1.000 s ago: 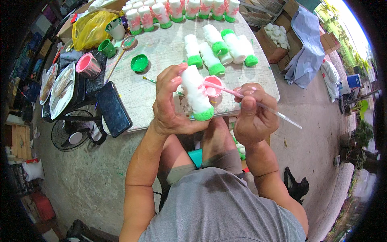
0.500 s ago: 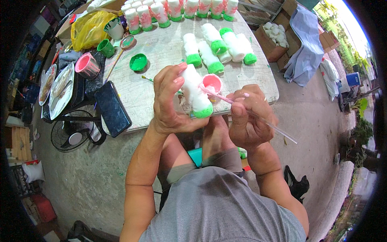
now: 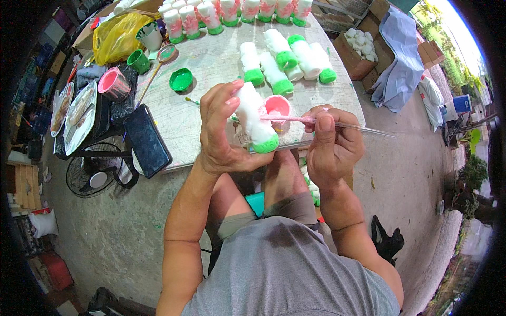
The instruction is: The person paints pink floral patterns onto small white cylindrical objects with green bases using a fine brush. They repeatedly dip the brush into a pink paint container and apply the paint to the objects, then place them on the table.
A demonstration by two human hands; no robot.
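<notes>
My left hand [image 3: 219,137] grips a white bumpy cylinder [image 3: 249,110] with a green base, held upright at a slight tilt above the table's near edge. My right hand [image 3: 334,142] pinches a thin brush with a clear handle [image 3: 377,130]; its pink tip touches the cylinder's right side, where pink paint shows. Just behind that tip is a small cup of pink paint [image 3: 276,105]. Several more white cylinders with green bases [image 3: 276,76] lie beyond my hands, and a shallow green paint pot [image 3: 181,80] stands to the left.
Several pink-decorated cylinders [image 3: 229,11] stand at the table's [image 3: 337,110] back. Left are a phone [image 3: 147,141], plates [image 3: 81,118], paint containers [image 3: 114,84], a yellow bag [image 3: 116,39] and a fan [image 3: 89,171]. A cardboard box [image 3: 353,58] sits beyond the right edge.
My right hand dipped slightly, then rose again, and the brush now lies more level against the cylinder. My left hand and the cylinder have moved only very slightly.
</notes>
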